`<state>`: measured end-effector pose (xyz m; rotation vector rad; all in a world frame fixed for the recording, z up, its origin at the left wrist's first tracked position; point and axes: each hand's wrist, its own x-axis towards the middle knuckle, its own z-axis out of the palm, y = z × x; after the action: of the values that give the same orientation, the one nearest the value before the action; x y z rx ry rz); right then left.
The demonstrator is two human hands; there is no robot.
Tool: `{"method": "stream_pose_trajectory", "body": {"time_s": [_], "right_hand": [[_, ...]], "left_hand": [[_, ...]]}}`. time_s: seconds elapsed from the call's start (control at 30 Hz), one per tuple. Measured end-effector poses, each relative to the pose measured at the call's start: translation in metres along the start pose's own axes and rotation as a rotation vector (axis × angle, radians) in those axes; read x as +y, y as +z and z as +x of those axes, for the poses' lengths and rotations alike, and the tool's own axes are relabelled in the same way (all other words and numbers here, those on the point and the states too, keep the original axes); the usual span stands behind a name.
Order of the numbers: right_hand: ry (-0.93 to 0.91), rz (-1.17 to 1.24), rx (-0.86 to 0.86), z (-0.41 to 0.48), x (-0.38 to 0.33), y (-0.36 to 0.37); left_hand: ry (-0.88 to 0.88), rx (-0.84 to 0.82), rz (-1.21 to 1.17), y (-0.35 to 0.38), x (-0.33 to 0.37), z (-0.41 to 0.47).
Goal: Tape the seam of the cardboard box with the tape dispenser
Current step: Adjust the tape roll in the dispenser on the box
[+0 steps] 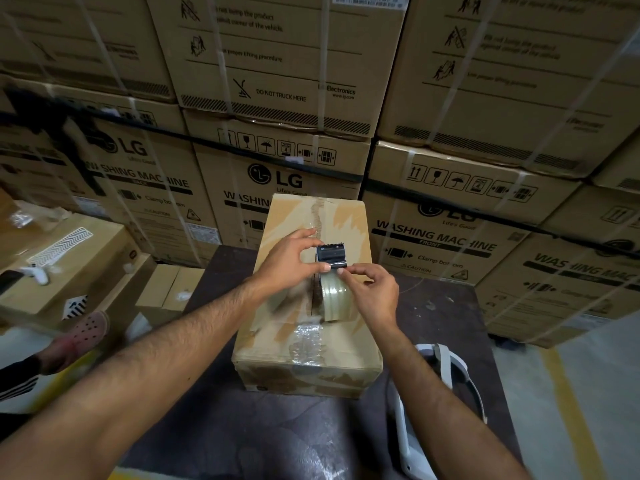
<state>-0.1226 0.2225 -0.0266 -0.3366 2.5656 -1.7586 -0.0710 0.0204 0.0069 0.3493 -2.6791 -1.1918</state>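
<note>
A worn cardboard box [349, 344] lies lengthwise on a dark table [242, 427]. Its top seam [313, 299] runs away from me, with crumpled clear tape near the front edge. Over the middle of the seam sits a tape dispenser [331, 256], black with a toothed blade at the far end, carrying a roll of clear tape [335, 299]. My left hand [291, 261] reaches over the box, its thumb and fingers curled around the dispenser's black head. My right hand [372, 292] pinches the tape at the roll just behind the head.
Stacked washing machine cartons [277, 98] form a wall behind the table. A white headset-like device [446, 372] lies on the table's right side. At the left stand lower cartons [69, 265], and a person's foot in a pink clog [86, 332].
</note>
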Motion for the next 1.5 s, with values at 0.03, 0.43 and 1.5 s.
{"method": "stream_pose_trajectory", "body": {"time_s": [0.03, 0.43, 1.5], "right_hand": [[0.006, -0.003, 0.001, 0.000, 0.000, 0.000], [-0.817, -0.546, 0.043, 0.021, 0.000, -0.010], [-0.062, -0.168, 0.009, 0.009, -0.010, -0.005]], "left_hand": [[0.000, 0.000, 0.000, 0.000, 0.000, 0.000], [-0.007, -0.007, -0.027, 0.000, 0.000, -0.001], [-0.003, 0.007, -0.075, 0.002, -0.002, -0.005]]}}
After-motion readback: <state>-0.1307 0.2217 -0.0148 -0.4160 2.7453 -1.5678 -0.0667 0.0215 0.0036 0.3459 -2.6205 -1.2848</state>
